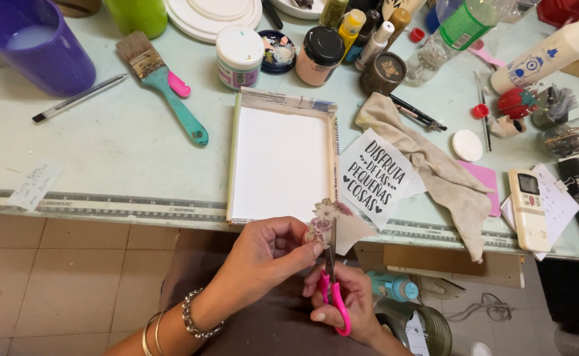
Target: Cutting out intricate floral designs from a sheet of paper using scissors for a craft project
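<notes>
My left hand point(266, 254) pinches a small paper cutout printed with pale flowers point(325, 221) just below the table's front edge. My right hand point(345, 300) grips pink-handled scissors point(333, 290), whose blades point up into the paper. Both hands sit over my lap, close together. Right above them on the table lies a white canvas point(279, 161) with paper-wrapped edges. A white sheet with black lettering point(375, 177) lies just right of the canvas.
A teal-handled brush point(164, 82), a purple cup point(32, 43), paint jars point(238, 56) and bottles crowd the table's back. A beige cloth point(441, 171), a white remote point(528, 207) and pens lie to the right. Tiled floor is at lower left.
</notes>
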